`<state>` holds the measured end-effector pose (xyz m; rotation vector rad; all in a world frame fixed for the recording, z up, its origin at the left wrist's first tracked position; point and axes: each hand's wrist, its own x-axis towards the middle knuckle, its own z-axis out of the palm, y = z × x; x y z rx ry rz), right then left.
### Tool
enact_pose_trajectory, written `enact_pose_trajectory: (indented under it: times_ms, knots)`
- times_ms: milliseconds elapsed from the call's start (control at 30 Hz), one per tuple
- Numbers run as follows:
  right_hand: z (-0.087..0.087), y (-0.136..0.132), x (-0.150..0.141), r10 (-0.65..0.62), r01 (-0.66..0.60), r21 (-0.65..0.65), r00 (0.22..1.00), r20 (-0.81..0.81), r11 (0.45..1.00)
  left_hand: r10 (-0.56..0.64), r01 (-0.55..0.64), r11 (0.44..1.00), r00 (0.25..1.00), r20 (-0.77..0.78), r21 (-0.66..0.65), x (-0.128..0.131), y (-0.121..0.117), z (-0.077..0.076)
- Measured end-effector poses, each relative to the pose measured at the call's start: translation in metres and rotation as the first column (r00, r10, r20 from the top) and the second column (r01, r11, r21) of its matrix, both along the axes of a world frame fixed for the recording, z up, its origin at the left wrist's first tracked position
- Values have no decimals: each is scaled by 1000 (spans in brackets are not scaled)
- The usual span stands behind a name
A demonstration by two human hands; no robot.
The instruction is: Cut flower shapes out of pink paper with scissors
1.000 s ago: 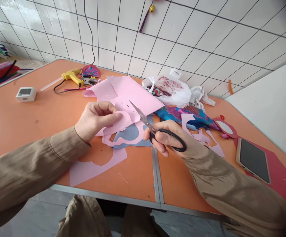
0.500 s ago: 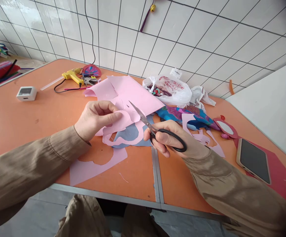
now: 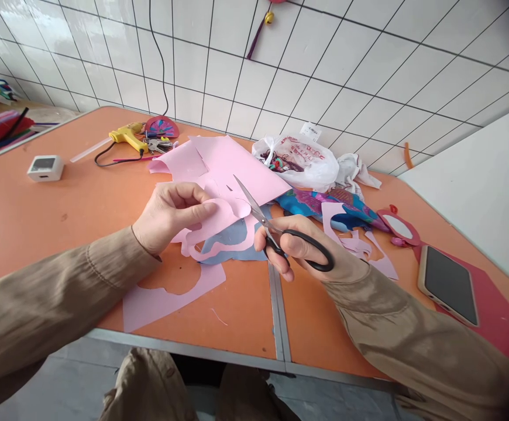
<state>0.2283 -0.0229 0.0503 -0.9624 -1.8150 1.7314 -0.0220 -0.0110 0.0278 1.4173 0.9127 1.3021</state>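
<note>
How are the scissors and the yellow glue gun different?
The scissors have shiny metal blades and black handles, but the glue gun has a yellow body. The scissors are held up in the right hand, while the glue gun lies on the table. Both are tools, and both have something black: the handles and the cord.

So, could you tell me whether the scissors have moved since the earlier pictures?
Yes, slightly: the scissors, held in the right hand, have shifted a little to the right, judged against the metal seam in the table.
</note>
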Motion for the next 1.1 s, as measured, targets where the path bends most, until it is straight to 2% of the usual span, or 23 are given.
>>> enact_pose_trajectory:
  times_ms: [200, 400, 600, 800, 967, 1100]
  knots:
    - [0, 1, 1, 19, -19, 13, 1000, -2, 1000, -5, 7, 998, 999, 35, -61, 1, -1, -1]
    - [0, 3, 3, 44, -44, 1, 999, -2, 999, -47, 53, 994, 997, 64, -92, 3, -2, 0]
    - [0, 8, 7, 99, -99, 58, 995, 3, 993, -54, 62, 991, 996, 65, -121, 3, -3, 0]
    - [0, 7, 6, 107, -107, 46, 994, 2, 993, -64, 74, 989, 995, 76, -132, 3, -3, 0]
    - [2, 3, 3, 41, -42, 15, 999, 22, 999, -77, 89, 987, 993, 89, -137, 4, -3, 1]
    - [3, 2, 2, 39, -39, 27, 999, 27, 999, -77, 90, 986, 993, 92, -141, 3, -3, 0]
